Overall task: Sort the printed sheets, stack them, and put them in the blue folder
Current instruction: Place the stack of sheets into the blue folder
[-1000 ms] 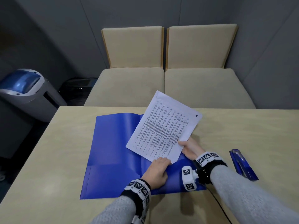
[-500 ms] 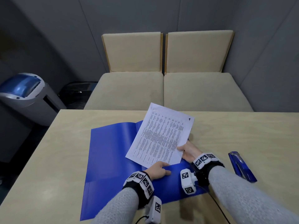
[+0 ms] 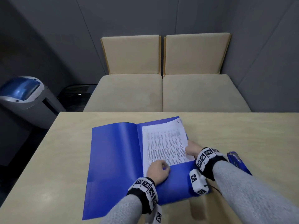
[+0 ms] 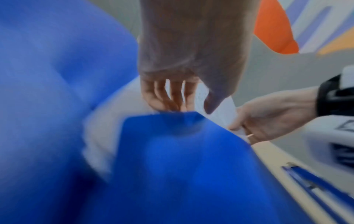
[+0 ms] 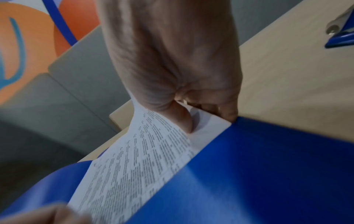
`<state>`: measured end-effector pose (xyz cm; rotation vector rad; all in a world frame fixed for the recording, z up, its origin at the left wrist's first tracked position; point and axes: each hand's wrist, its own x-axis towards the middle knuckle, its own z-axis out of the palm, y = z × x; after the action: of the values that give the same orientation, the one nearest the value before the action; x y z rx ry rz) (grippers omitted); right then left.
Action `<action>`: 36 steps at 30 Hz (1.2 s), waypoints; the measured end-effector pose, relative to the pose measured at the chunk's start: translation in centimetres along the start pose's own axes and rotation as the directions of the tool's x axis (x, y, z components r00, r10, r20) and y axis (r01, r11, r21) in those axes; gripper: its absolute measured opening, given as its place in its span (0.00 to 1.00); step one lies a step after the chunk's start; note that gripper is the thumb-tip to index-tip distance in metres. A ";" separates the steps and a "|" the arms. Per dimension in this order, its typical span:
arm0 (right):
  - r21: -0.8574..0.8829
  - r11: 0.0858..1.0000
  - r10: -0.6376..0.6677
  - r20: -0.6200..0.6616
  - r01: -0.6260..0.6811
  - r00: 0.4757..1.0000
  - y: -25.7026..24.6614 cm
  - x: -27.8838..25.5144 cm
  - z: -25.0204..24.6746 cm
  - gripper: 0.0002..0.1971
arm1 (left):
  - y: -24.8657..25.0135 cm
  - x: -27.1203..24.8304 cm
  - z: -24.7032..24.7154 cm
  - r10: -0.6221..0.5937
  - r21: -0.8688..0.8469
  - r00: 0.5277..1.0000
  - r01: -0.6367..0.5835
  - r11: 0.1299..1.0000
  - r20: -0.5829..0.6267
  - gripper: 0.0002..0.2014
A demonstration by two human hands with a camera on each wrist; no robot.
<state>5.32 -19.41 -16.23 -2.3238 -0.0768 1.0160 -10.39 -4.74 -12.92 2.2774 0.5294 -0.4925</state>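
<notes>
Sliding into the pocket of the open blue folder (image 3: pixel 113 159), the stacked printed sheets (image 3: pixel 163 143) are pinched by the right hand (image 3: pixel 191 148) while the left hand (image 3: pixel 157 172) grips the pocket's edge; closing remains.

The sheets (image 3: pixel 163 143), held tilted above the folder (image 3: pixel 113 159) a second ago, came down flat onto its right half, lower edge tucked behind the pocket. The left hand (image 3: pixel 157 172) shifted to the pocket's edge; the right hand (image 3: pixel 191 148) kept its pinch.
</notes>
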 end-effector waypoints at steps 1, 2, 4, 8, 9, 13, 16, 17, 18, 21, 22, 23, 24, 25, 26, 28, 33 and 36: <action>-0.019 1.000 0.020 -0.024 -0.021 1.000 0.2 0.3 0.3 0.25 | -0.2 0.0 -0.6 0.009 0.066 0.993 -0.001 0.998 -0.118 0.08; -0.026 0.999 0.038 -0.061 -0.040 0.997 -0.3 -0.8 0.2 0.24 | -0.7 0.2 -1.2 0.004 0.117 0.973 0.023 0.993 -0.231 0.11; -0.068 0.991 0.099 -0.167 -0.111 0.981 -1.8 -3.7 0.1 0.22 | -2.0 0.9 -2.4 -0.049 0.079 0.927 0.084 0.993 -0.371 0.19; -0.169 0.969 0.105 -0.374 -0.179 0.922 -1.1 -4.3 0.4 0.18 | -3.1 2.5 -3.5 -0.256 -0.305 0.908 0.153 0.940 -0.333 0.19; -0.213 0.958 0.098 -0.388 -0.193 0.916 -0.9 -4.5 0.3 0.16 | -3.3 2.7 -3.5 -0.294 -0.359 0.901 0.172 0.917 -0.319 0.16; -0.303 0.932 0.073 -0.386 -0.201 0.920 -0.4 -4.8 -0.9 0.11 | -4.0 3.0 -3.9 -0.281 -0.383 0.908 0.152 0.911 -0.309 0.07; -0.139 0.983 0.057 -0.400 -0.122 0.915 0.6 -4.4 -1.8 0.06 | -4.1 3.1 -4.2 -0.234 -0.353 0.938 0.135 0.926 -0.255 0.10; -0.087 0.991 0.053 -0.418 -0.098 0.907 0.8 -4.5 -2.0 0.06 | -4.1 3.1 -4.4 -0.218 -0.341 0.948 0.131 0.931 -0.232 0.12; -0.049 0.995 0.052 -0.434 -0.082 0.900 0.9 -4.6 -2.1 0.06 | -4.1 3.0 -4.6 -0.202 -0.326 0.956 0.126 0.937 -0.211 0.13; 0.018 0.998 0.059 -0.446 -0.057 0.893 1.2 -4.4 -2.2 0.06 | -4.1 2.9 -5.0 -0.139 -0.243 0.977 0.097 0.965 -0.160 0.15; 0.033 0.998 0.064 -0.444 -0.055 0.894 1.3 -4.4 -2.3 0.06 | -4.2 2.9 -5.1 -0.114 -0.215 0.983 0.081 0.973 -0.142 0.15; 0.044 0.998 0.068 -0.447 -0.054 0.892 1.4 -4.3 -2.3 0.06 | -4.1 2.9 -5.2 -0.095 -0.185 0.987 0.070 0.980 -0.126 0.16; 0.059 0.997 0.077 -0.453 -0.057 0.888 1.5 -4.2 -2.3 0.07 | -4.0 2.8 -5.3 -0.085 -0.160 0.990 0.066 0.985 -0.111 0.16; 0.075 0.995 0.089 -0.462 -0.061 0.883 1.6 -4.0 -2.3 0.07 | -3.8 2.8 -5.3 -0.085 -0.139 0.991 0.070 0.988 -0.100 0.16; 0.087 0.994 0.102 -0.468 -0.069 0.878 1.6 -3.9 -2.2 0.08 | -3.9 2.9 -5.3 -0.089 -0.121 0.992 0.077 0.990 -0.092 0.16; 0.098 0.992 0.115 -0.474 -0.077 0.873 1.9 -3.7 -2.1 0.08 | -3.9 3.1 -5.2 -0.096 -0.099 0.991 0.087 0.991 -0.095 0.15; 0.157 0.987 0.112 -0.474 -0.041 0.873 2.3 -3.7 -1.4 0.12 | -3.6 3.2 -5.3 -0.045 -0.138 0.992 0.028 0.990 -0.121 0.13; 0.165 0.985 0.118 -0.479 -0.043 0.870 2.7 -4.2 -0.4 0.14 | -4.2 2.7 -6.2 -0.062 -0.199 0.961 0.007 0.980 -0.270 0.09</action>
<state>2.15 -22.98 -14.77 -2.3859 0.2912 0.4237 -9.13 3.10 -12.61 2.1587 0.7236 -0.1301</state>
